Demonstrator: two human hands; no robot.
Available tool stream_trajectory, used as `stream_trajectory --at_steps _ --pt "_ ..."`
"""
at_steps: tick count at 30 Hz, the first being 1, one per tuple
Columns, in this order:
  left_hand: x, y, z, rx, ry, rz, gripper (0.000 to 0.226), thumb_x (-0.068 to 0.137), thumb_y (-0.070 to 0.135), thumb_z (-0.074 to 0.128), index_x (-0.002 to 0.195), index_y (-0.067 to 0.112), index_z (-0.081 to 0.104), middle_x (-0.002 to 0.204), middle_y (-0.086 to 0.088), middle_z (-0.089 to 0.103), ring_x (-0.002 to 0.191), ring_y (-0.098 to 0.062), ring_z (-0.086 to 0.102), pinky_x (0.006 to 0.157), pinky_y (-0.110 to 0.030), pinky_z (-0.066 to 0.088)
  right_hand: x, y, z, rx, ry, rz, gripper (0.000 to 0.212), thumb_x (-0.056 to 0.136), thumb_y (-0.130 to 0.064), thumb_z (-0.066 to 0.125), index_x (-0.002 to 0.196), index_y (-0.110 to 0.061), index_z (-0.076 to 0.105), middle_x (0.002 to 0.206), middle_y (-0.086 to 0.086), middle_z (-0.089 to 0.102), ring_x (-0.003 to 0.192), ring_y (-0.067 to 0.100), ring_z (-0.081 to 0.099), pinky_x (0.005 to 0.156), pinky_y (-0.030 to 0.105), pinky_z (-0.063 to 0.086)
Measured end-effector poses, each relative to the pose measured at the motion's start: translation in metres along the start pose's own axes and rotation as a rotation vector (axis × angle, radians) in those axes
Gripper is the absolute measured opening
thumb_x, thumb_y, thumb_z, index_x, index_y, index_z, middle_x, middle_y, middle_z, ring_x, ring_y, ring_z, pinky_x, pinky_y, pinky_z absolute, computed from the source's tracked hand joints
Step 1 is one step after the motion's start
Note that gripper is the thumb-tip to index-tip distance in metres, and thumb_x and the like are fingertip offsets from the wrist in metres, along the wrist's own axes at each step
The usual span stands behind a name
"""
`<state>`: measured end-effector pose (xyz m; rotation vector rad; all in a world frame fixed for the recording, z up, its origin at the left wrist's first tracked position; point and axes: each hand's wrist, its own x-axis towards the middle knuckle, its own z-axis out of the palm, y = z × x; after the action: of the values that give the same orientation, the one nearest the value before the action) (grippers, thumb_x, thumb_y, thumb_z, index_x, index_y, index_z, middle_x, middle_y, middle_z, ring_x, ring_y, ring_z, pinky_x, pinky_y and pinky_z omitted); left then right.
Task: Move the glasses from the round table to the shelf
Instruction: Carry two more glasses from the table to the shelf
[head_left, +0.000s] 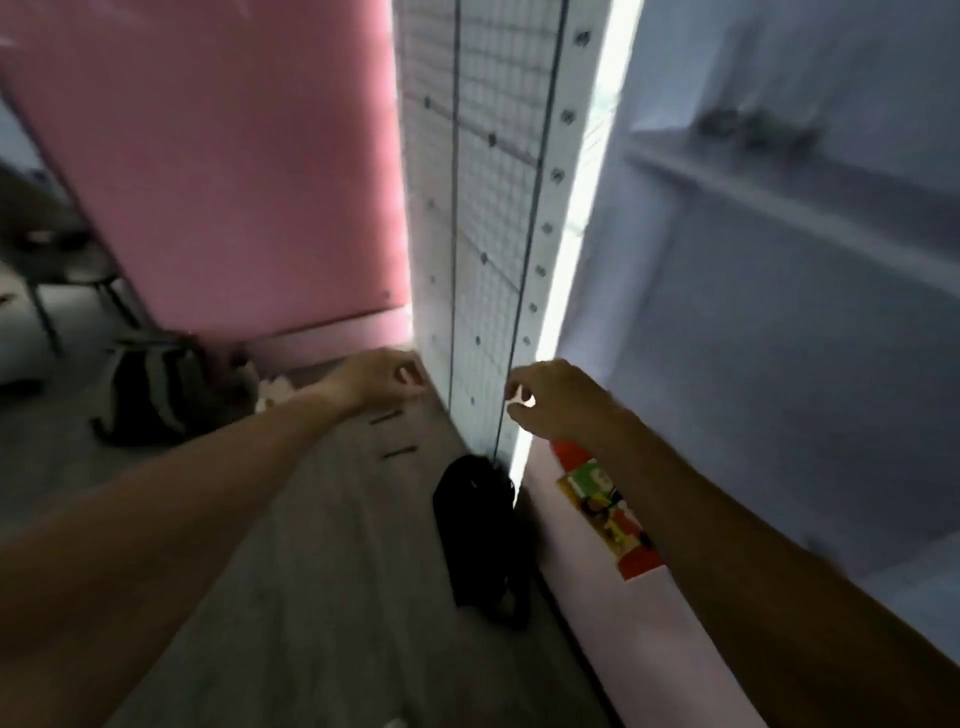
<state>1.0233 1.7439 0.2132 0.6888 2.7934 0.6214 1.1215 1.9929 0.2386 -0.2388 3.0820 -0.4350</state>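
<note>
Both hands, left hand (382, 382) and right hand (558, 402), have loosely curled fingers, holding nothing; shelf (769, 197) lies up-right, nearer the right hand.

Both forearms bare, extended forward and slightly inward from the lower corners of the view. Left hand (382, 376): back of hand toward the camera, fingers curled loosely inward, tips near the thumb; nothing visible in its grasp. Right hand (553, 400): held at about the same height and a little nearer, wrist slightly flexed, thumb and index finger bent toward each other with a small gap between their tips; no object seen there. Hands apart, not touching. Motion blur softens the finger detail.
</note>
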Motion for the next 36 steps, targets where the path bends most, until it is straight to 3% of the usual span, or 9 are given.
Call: stream_trajectory --at_steps 3,7,12,15,18,21,25,29,36 --pt "-0.083 -0.073 0.073 -0.069 -0.093 -0.232 0.005 0.083 0.033 0.072 0.086 0.034 0.069 0.09 0.009 0.071 0.085 -0.009 0.066 0.075 -0.023 0.047 -0.017 -0.004 0.094 0.07 -0.261 0.036 0.022 0.088 -0.031 0.062 0.109 -0.025 0.067 0.113 -0.001 0.066 0.106 0.021 0.059 0.085 0.028 0.045" --pt "-0.196 -0.137 0.153 -0.146 -0.212 -0.494 0.01 0.083 0.035 0.073 0.091 0.029 0.072 0.091 0.008 0.071 0.082 -0.007 0.063 0.071 -0.02 0.041 -0.054 -0.022 0.197 0.13 -0.596 0.022 0.019 0.091 -0.03 0.063 0.106 -0.021 0.068 0.101 -0.004 0.063 0.1 0.021 0.062 0.087 0.033 0.051" --pt "-0.327 -0.165 0.222 -0.309 -0.281 -0.77 0.009 0.083 0.035 0.073 0.077 0.035 0.067 0.09 0.013 0.071 0.083 -0.006 0.064 0.074 -0.02 0.043 -0.12 -0.063 0.29 0.041 -0.874 -0.054 0.024 0.091 -0.026 0.055 0.104 -0.017 0.073 0.113 0.006 0.071 0.105 0.028 0.064 0.092 0.037 0.051" --pt "-0.389 -0.165 0.256 -0.426 -0.314 -0.889 0.007 0.084 0.031 0.072 0.078 0.034 0.069 0.09 0.013 0.071 0.089 -0.009 0.068 0.078 -0.021 0.047 -0.161 -0.089 0.328 -0.033 -1.124 -0.086 0.024 0.089 -0.026 0.052 0.094 -0.016 0.073 0.109 0.008 0.073 0.092 0.025 0.065 0.086 0.036 0.054" --pt "-0.439 -0.169 0.281 -0.494 -0.388 -0.97 0.013 0.086 0.036 0.066 0.091 0.027 0.074 0.093 0.01 0.072 0.087 -0.008 0.067 0.08 -0.022 0.049 -0.193 -0.11 0.357 -0.05 -1.236 0.008 0.035 0.087 -0.035 0.052 0.116 -0.024 0.068 0.122 0.003 0.068 0.106 0.025 0.064 0.091 0.035 0.051" --pt "-0.473 -0.176 0.291 -0.609 -0.377 -1.064 0.009 0.085 0.035 0.066 0.085 0.029 0.072 0.092 0.006 0.074 0.083 -0.01 0.069 0.081 -0.025 0.054 -0.198 -0.132 0.373 -0.088 -1.393 -0.001 0.047 0.095 -0.034 0.045 0.135 -0.011 0.054 0.136 0.008 0.06 0.122 0.026 0.057 0.096 0.029 0.042" --pt "-0.5 -0.207 0.285 -0.663 -0.284 -1.119 0.01 0.086 0.034 0.066 0.092 0.03 0.073 0.1 0.006 0.074 0.097 -0.012 0.067 0.09 -0.026 0.048 -0.179 -0.16 0.385 -0.15 -1.326 -0.09 0.045 0.087 -0.044 0.048 0.126 -0.025 0.061 0.134 0.003 0.061 0.118 0.028 0.06 0.091 0.031 0.045" --pt "-0.51 -0.249 0.268 -0.713 -0.255 -1.131 0.012 0.086 0.035 0.063 0.089 0.028 0.072 0.099 0.006 0.074 0.098 -0.015 0.068 0.09 -0.029 0.05 -0.14 -0.194 0.393 -0.124 -1.244 0.023 0.022 0.091 -0.035 0.049 0.078 -0.026 0.064 0.103 0.0 0.072 0.098 0.023 0.065 0.075 0.028 0.044" --pt "-0.517 -0.332 0.234 -0.731 -0.215 -1.159 0.019 0.088 0.025 0.065 0.073 0.036 0.065 0.096 0.002 0.074 0.096 -0.018 0.068 0.086 -0.027 0.05 -0.069 -0.294 0.409 -0.056 -1.011 0.015 0.023 0.093 -0.032 0.047 0.093 -0.022 0.067 0.102 0.002 0.071 0.098 0.025 0.064 0.08 0.032 0.046"
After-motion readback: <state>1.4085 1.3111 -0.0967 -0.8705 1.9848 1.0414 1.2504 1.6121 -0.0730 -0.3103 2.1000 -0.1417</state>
